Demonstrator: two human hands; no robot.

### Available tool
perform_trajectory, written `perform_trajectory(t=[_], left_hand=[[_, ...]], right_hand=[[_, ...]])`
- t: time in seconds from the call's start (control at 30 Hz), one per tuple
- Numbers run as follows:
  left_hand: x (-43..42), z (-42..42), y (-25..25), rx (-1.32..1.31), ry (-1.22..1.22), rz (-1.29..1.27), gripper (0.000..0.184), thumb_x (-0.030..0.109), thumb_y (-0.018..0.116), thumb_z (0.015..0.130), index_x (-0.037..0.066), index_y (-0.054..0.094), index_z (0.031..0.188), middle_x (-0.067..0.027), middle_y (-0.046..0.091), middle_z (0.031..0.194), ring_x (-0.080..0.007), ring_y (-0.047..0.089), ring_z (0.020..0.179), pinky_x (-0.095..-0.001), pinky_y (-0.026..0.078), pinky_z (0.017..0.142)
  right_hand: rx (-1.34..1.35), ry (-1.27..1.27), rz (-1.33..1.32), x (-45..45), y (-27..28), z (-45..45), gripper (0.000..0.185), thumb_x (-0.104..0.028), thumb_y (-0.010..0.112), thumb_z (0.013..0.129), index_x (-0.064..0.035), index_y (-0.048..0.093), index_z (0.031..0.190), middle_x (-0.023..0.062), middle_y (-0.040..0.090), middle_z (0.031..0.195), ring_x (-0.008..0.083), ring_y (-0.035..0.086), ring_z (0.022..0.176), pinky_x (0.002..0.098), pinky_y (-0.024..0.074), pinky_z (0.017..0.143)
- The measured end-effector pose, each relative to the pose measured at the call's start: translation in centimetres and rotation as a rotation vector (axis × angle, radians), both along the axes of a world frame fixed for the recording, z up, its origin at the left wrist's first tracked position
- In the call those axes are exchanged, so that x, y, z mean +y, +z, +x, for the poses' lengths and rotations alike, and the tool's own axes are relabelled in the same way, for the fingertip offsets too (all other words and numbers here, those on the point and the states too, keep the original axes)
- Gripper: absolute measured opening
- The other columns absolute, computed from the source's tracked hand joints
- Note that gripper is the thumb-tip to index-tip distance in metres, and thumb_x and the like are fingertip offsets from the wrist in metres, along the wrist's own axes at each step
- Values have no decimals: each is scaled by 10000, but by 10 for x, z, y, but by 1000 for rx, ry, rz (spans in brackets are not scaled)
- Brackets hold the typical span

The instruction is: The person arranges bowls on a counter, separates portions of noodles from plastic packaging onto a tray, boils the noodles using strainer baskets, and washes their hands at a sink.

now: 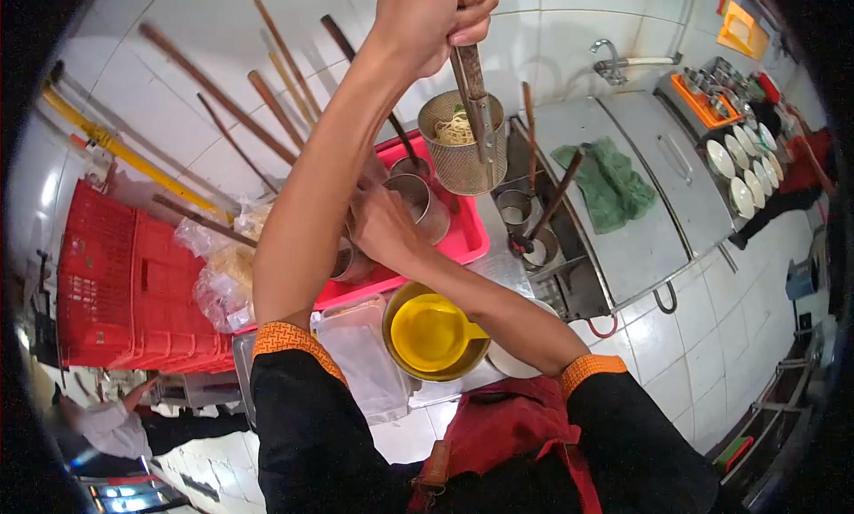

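High at the top centre, my left hand (436, 20) is closed round the handle of a deep noodle strainer (467, 163). Pale noodles (455, 130) with a bit of green lie in its perforated metal basket. Lower down, my right hand (381, 219) reaches left, passing under my left forearm, which hides part of its fingers; what it grips, if anything, I cannot make out. Beside it a metal cup (425, 213) stands in a pink tray (471, 234). Below the right forearm, a yellow plastic ladle or bowl with a handle (427, 332) rests in a round metal pot (398, 365).
Several long wooden handles (218, 87) lean against the tiled wall. Red crates (98, 283) and bagged noodles (227, 278) are at left. To the right, a green cloth (609, 185) lies on a steel counter (658, 172), with stacked bowls (743, 196) beyond. Another person (116, 425) stands lower left.
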State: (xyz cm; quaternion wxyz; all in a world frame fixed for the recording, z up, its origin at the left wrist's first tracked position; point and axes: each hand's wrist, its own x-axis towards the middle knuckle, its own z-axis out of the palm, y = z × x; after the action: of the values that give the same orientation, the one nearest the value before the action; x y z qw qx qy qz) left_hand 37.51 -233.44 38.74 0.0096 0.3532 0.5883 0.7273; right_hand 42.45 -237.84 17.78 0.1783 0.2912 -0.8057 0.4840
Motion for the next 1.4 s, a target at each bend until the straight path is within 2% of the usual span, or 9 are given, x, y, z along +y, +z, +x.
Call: perform_trajectory(t=[0.27,0.3,0.37,0.63,0.8,0.9,1.07,1.23,1.4], left_hand=[[17,2,-18,4,41,22,440,390,325,969,135,369,612,77,212,421,-60,212,305,-209,205,272],[7,-2,-23,-25,-109,26,404,356,372,962,80,515,704,21,413,511,-59,309,390,-188,279,339],[21,7,-28,-96,53,109,411,399,359,955,110,381,664,38,247,516,-52,189,385,-199,172,336],[27,3,-8,-80,469,118,395,411,435,930,117,392,669,34,324,595,-55,235,439,-189,183,359],[9,-22,28,76,568,165,342,384,514,900,108,444,710,26,391,610,-38,255,412,-177,189,358],[15,-28,69,226,722,82,273,298,430,951,114,459,752,67,365,616,-17,264,456,-167,194,386],[80,-15,117,402,1172,55,200,231,390,967,98,520,894,63,433,678,5,344,538,-145,245,426],[142,43,153,413,651,-141,554,501,322,943,126,441,552,31,285,446,-68,176,349,-240,151,294],[191,45,147,506,376,-205,515,421,261,982,122,454,610,23,350,463,-52,218,330,-208,219,236]], right_hand=[[-201,-168,119,6,-87,-35,212,-52,521,752,48,570,933,289,527,959,457,573,750,501,494,639],[-137,-169,78,5,-102,-36,204,-56,517,757,56,568,919,292,525,960,449,576,765,498,496,645],[-68,-189,49,15,-108,-31,198,-60,512,761,63,567,906,296,524,961,441,580,781,496,498,651],[-229,319,419,172,-2,121,162,-205,596,758,-44,609,745,158,614,702,320,621,640,438,480,565],[-289,-715,455,359,-97,-2,212,-242,610,776,-34,597,815,196,609,746,354,601,688,452,464,600],[-180,-831,531,431,-167,-77,357,-246,640,755,4,545,992,233,598,935,375,588,841,455,474,709],[-664,-537,467,445,-203,-146,573,-230,739,662,26,499,1115,247,560,1080,379,555,994,437,463,844],[-773,-576,431,473,-198,-170,388,-176,696,684,26,580,995,228,580,1060,368,555,1013,434,467,845],[-733,-620,406,504,-172,-176,254,-66,614,714,20,622,953,232,606,1007,375,576,985,441,482,814]])
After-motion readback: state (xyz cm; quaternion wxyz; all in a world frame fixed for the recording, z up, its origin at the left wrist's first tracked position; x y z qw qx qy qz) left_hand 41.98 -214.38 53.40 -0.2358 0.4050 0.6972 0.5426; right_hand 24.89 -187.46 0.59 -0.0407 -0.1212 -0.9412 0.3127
